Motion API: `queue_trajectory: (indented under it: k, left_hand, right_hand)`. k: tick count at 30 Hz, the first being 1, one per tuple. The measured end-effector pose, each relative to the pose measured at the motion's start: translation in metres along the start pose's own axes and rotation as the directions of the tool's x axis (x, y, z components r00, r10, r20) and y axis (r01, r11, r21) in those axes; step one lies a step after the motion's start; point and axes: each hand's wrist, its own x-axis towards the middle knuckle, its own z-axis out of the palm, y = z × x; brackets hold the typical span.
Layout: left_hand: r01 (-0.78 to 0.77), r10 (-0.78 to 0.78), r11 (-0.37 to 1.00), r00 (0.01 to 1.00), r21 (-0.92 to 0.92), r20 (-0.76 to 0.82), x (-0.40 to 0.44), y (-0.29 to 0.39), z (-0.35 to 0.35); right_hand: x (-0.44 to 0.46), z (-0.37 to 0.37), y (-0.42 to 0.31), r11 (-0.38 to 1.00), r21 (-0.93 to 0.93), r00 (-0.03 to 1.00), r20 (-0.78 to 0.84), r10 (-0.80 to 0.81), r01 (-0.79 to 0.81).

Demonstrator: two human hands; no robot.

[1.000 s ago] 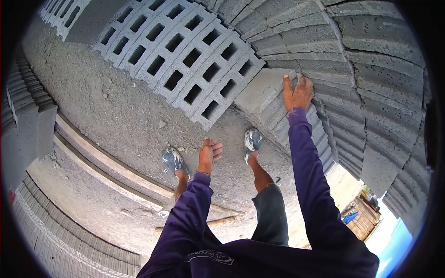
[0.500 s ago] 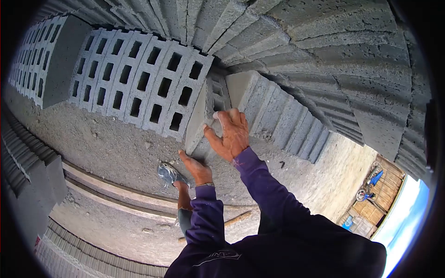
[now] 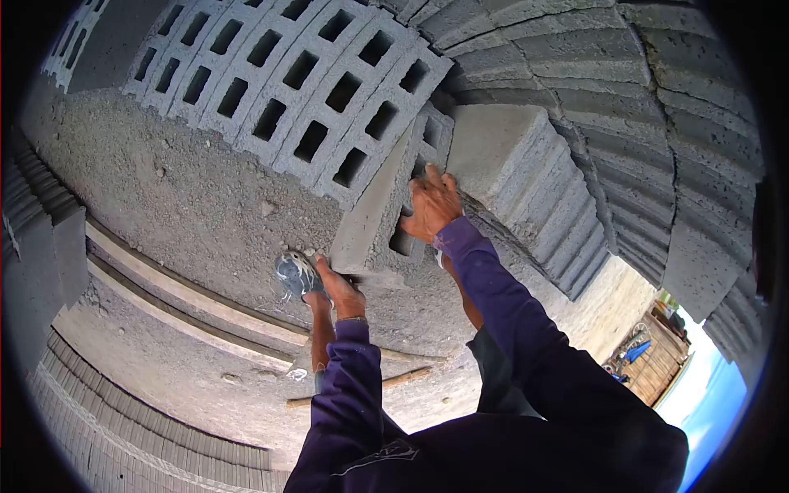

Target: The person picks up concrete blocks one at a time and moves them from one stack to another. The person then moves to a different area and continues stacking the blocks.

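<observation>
A grey hollow concrete block (image 3: 370, 222) stands tilted at the end of a row of similar blocks (image 3: 279, 94), its open cells turned toward me. My right hand (image 3: 434, 205) is closed on the block, the fingers curled over the webs between its cells. My left hand (image 3: 339, 289) is at the block's lower end, thumb up along the side. The other left fingers are partly hidden at that end.
Stacked blocks (image 3: 526, 177) rise on the right, with a high wall of blocks (image 3: 600, 90) behind. Wooden planks (image 3: 197, 283) and a stick (image 3: 362, 386) lie on gravelly ground. My shoe (image 3: 297, 273) is beside my left hand. More stacks (image 3: 148, 419) stand at lower left.
My right hand has moved down onto the block's cells and closed there. My left hand has come up to the block's lower end. The view has shifted, showing more of the block's cells.
</observation>
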Motion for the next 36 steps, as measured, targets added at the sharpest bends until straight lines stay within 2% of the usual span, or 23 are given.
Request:
queue_trajectory:
  k: [2, 4, 5, 6, 7, 8, 9, 11, 14, 16, 17, 19, 20, 23, 25, 28, 31, 32, 35, 36]
  left_hand:
    - [0.029, -0.028, 0.999, 0.998, -0.031, 0.052, 0.000, 0.001, -0.003]
    - [-0.003, 0.004, 1.000, 0.999, -0.030, 0.038, 0.008, -0.006, -0.012]
    - [-0.037, 0.038, 0.999, 0.999, -0.020, 0.031, 0.012, -0.011, -0.015]
    - [-0.035, 0.036, 0.999, 0.999, -0.018, 0.033, 0.014, -0.016, -0.022]
    - [-0.109, 0.106, 0.986, 0.994, 0.125, 0.030, 0.014, -0.019, -0.029]
    - [-0.183, 0.180, 0.948, 0.983, 0.259, 0.035, 0.012, -0.017, -0.030]
    - [-0.190, 0.187, 0.950, 0.982, 0.249, 0.037, 0.006, -0.018, -0.029]
    - [-0.125, 0.125, 0.970, 0.992, 0.209, 0.010, -0.013, -0.014, -0.025]
    - [-0.105, 0.102, 0.994, 0.993, 0.037, 0.066, -0.022, -0.008, -0.007]
    - [-0.067, 0.079, 0.990, 0.993, -0.126, 0.091, 0.001, -0.023, -0.017]
    - [-0.063, 0.074, 0.990, 0.993, -0.126, 0.090, 0.011, -0.031, -0.022]
    - [0.023, 0.028, 0.971, 0.978, -0.240, 0.207, 0.022, -0.043, -0.023]
    - [0.127, -0.055, 0.963, 0.957, -0.239, 0.286, 0.008, -0.030, -0.006]
    - [0.122, -0.014, 0.953, 0.932, -0.279, 0.361, 0.052, -0.053, 0.008]
    - [0.110, 0.001, 0.948, 0.937, -0.299, 0.350, 0.059, -0.059, 0.028]
    - [0.077, 0.009, 0.960, 0.952, -0.268, 0.305, 0.076, -0.069, 0.040]
    - [-0.225, 0.230, 0.973, 0.964, -0.048, 0.136, 0.125, -0.115, 0.032]
    - [-0.043, 0.069, 0.988, 0.982, -0.151, 0.176, 0.091, -0.080, 0.060]
    - [0.027, -0.004, 0.991, 0.985, -0.132, 0.173, 0.095, -0.075, 0.073]
    - [0.121, -0.087, 0.968, 0.984, -0.222, 0.157, 0.098, -0.074, 0.081]
  right_hand:
    - [0.000, 0.022, 0.007, 0.997, -0.076, 0.999, -0.038, -0.030, 0.027]
    - [0.000, 0.038, 0.015, 0.985, 0.057, 0.947, -0.289, -0.141, 0.163]
    - [0.001, 0.033, 0.012, 0.984, 0.054, 0.946, -0.288, -0.146, 0.168]
    - [0.000, 0.022, 0.008, 0.988, 0.114, 0.989, -0.124, -0.085, 0.100]
    - [0.002, 0.014, 0.004, 0.986, 0.163, 0.999, 0.038, -0.029, 0.022]
    - [0.001, 0.016, 0.002, 0.987, 0.160, 0.999, 0.027, -0.032, 0.027]
    - [-0.002, 0.021, 0.001, 0.986, 0.159, 0.998, -0.038, -0.040, 0.046]
    - [-0.007, 0.032, -0.005, 0.984, 0.169, 0.993, -0.113, -0.042, 0.061]
    - [-0.008, 0.038, -0.016, 0.990, 0.134, 0.994, -0.107, -0.039, 0.053]
    - [-0.010, 0.039, -0.026, 0.995, 0.103, 0.999, -0.036, 0.000, 0.004]
    - [-0.011, 0.035, -0.030, 0.995, 0.100, 0.999, -0.033, 0.002, 0.001]
    - [-0.016, 0.023, -0.035, 0.995, 0.092, 0.998, -0.044, 0.039, -0.035]
    - [-0.017, 0.023, -0.033, 0.995, 0.086, 0.998, -0.039, 0.045, -0.042]
    - [0.000, 0.019, -0.020, 0.999, 0.048, 0.988, -0.151, 0.029, -0.023]
    - [0.012, 0.028, -0.007, 1.000, 0.022, 0.967, -0.253, 0.024, -0.018]
    - [0.030, 0.025, 0.002, 0.997, -0.020, 0.975, -0.211, 0.070, -0.076]
    - [0.045, 0.032, 0.015, 0.997, 0.010, 0.963, -0.261, 0.071, -0.071]
    - [0.045, 0.029, 0.011, 0.995, -0.004, 0.973, -0.213, 0.094, -0.097]
    - [0.058, 0.045, 0.012, 0.990, 0.016, 0.966, -0.215, 0.140, -0.140]
    - [0.063, 0.051, 0.012, 0.990, 0.009, 0.959, -0.246, 0.139, -0.141]
